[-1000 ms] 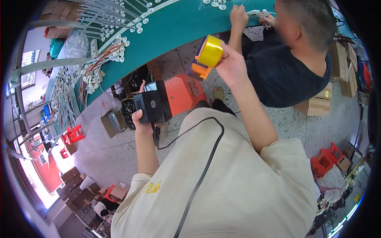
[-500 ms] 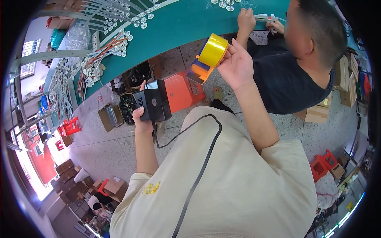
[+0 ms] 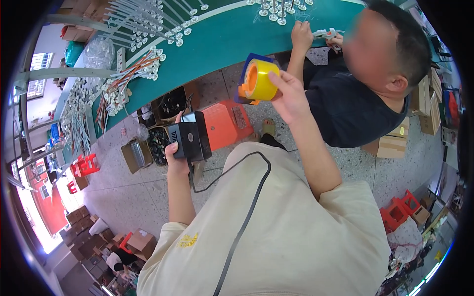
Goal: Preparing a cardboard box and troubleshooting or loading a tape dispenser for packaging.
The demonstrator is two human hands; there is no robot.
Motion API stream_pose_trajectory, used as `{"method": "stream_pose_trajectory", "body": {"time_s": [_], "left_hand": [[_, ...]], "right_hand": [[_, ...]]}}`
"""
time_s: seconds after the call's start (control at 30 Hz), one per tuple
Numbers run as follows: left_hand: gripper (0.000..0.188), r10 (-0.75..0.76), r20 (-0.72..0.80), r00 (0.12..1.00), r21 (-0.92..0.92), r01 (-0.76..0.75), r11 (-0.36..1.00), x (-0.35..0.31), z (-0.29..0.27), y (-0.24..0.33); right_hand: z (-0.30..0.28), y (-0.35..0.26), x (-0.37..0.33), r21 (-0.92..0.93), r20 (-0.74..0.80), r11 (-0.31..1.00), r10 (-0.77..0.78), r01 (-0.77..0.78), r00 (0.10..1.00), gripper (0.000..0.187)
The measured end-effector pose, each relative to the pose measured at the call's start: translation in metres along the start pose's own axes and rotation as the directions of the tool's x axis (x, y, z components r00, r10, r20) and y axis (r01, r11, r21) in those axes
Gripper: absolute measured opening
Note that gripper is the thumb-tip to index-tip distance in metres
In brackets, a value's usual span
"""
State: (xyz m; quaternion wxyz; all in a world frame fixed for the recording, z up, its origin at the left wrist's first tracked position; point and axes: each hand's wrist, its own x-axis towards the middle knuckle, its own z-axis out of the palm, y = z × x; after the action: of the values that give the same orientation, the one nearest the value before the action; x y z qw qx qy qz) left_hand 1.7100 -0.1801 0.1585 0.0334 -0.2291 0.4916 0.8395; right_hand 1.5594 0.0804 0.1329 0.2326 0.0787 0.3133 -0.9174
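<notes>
My left hand (image 3: 175, 157) is wrapped round a black box-shaped device (image 3: 192, 138) with vent slots on its side. A black cable (image 3: 247, 207) runs from near the device across my shirt. Raised at the upper middle, my right hand (image 3: 291, 98) grips a tape dispenser (image 3: 245, 93) in orange and dark blue, loaded with a roll of yellow tape (image 3: 269, 84). My thumb or a finger lies over the roll's edge. The underside of the dispenser and the fingers behind it are hidden.
A co-worker (image 3: 355, 103) in a dark shirt sits at the right by the green table (image 3: 212, 47), holding a white tool. Bundles of rods with round white ends (image 3: 158, 29) lie on the table. Below it are a red stool (image 3: 222, 123) and an open carton (image 3: 137, 154).
My right hand has turned the tape dispenser, so the roll's orange core now shows, and lowered it slightly. The left hand keeps the black device at nearly the same place. The co-worker's head has shifted.
</notes>
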Motion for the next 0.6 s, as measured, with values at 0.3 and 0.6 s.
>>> {"method": "stream_pose_trajectory", "body": {"time_s": [0.3,0.6], "left_hand": [[0.099,-0.049,0.022,0.999,0.035,0.048,0.998,0.013,0.016,-0.006],[0.095,-0.061,0.08,0.995,0.031,0.059,0.998,0.024,0.032,-0.009]], "right_hand": [[-0.004,-0.006,-0.022,-0.34,0.124,0.921,-0.158,0.192,0.98,0.04],[-0.011,-0.013,-0.03,-0.405,0.165,0.871,-0.229,0.277,0.96,0.037]]}}
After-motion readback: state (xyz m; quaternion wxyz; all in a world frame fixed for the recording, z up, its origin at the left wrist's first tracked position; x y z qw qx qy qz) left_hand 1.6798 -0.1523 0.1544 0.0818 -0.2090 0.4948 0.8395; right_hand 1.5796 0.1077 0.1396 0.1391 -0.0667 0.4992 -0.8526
